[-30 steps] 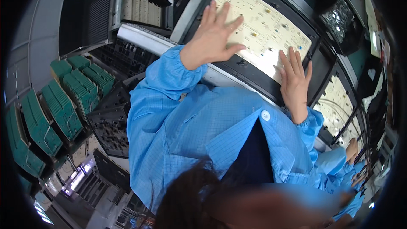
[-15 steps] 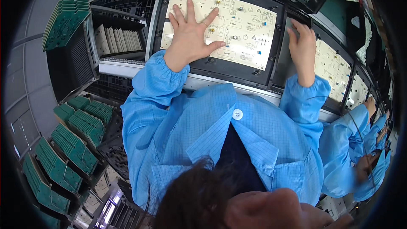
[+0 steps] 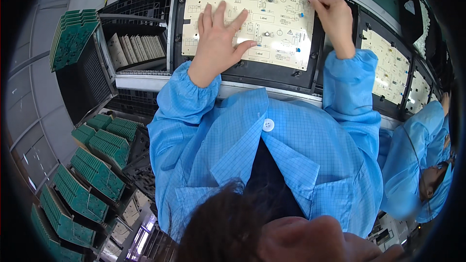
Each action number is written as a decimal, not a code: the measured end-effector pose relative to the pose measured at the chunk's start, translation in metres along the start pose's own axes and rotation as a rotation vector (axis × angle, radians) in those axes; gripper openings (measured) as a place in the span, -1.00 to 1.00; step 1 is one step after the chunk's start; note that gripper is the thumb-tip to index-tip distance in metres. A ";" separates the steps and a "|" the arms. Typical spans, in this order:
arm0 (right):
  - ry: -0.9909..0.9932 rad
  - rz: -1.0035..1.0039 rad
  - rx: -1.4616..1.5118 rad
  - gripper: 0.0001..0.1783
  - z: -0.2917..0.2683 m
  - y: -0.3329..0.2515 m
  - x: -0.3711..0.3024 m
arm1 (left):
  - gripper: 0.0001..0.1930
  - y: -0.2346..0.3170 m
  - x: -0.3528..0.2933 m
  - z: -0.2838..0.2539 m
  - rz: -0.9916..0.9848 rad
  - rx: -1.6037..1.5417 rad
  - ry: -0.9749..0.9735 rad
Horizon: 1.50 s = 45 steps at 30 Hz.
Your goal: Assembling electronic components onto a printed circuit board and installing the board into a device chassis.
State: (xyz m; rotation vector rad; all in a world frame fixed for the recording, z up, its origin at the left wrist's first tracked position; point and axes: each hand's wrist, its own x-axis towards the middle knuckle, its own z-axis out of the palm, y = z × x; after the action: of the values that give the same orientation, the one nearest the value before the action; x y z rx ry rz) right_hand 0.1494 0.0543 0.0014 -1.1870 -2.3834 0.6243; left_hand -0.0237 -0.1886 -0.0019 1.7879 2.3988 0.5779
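A cream circuit board (image 3: 284,22) with printed markings and a few blue and yellow parts lies in a black frame (image 3: 272,72) with small black clips (image 3: 297,73) around its edge. My left hand (image 3: 216,43) rests on the left half of the board, palm down with fingers spread. At the board's upper right corner, my right hand (image 3: 335,19) is closed, thumb and fingertips pinched together at the frame's edge. Whatever sits between those fingertips is hidden; a clip showed at that corner earlier.
On the left, a black rack (image 3: 143,51) holds upright cream boards, and green boards (image 3: 73,39) stand beside it. Several stacks of green boards (image 3: 99,172) fill the lower left. Another framed board (image 3: 388,68) lies to the right, near a co-worker in a blue sleeve (image 3: 412,140).
My right hand has moved from beside the frame up to the board's upper right corner, and its fingers have come together. My left hand stays on the board.
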 end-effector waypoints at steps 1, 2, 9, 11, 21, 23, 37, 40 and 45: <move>0.010 -0.173 0.006 -0.78 -0.009 0.004 -0.003 | -0.36 -0.001 -0.004 -0.002 0.040 -0.067 0.011; 0.022 -0.347 0.013 -0.76 -0.018 0.009 -0.006 | -0.36 -0.004 -0.010 -0.008 0.041 -0.067 0.006; -0.133 -0.365 0.174 -0.78 -0.020 0.032 -0.030 | -0.68 -0.001 -0.047 -0.024 0.105 -0.358 -0.096; 0.010 -0.378 0.160 -0.87 -0.011 0.031 -0.032 | -0.71 0.000 -0.048 -0.017 0.128 -0.314 -0.089; 0.231 -0.458 -0.024 -0.88 -0.001 0.013 -0.035 | -0.86 -0.001 -0.054 -0.008 0.208 -0.141 -0.062; 0.171 -0.389 -0.110 -0.82 -0.020 0.008 -0.055 | -0.85 -0.003 -0.053 -0.006 0.230 -0.091 -0.049; -0.052 -0.265 0.154 -0.85 -0.012 0.004 -0.122 | -0.71 -0.003 -0.036 -0.016 0.279 0.023 -0.039; -0.024 -0.338 0.025 -0.75 -0.030 -0.004 -0.123 | -0.73 -0.020 -0.043 -0.032 0.049 -0.314 0.086; -0.302 -0.537 0.037 -0.62 -0.037 -0.012 -0.136 | -0.67 -0.059 -0.090 -0.056 -0.176 -0.114 0.194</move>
State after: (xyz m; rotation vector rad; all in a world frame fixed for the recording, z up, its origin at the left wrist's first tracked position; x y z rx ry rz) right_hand 0.2378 -0.0556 0.0175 -0.4131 -2.7605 0.6919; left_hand -0.0660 -0.3013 0.0151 1.5199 2.5545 0.8828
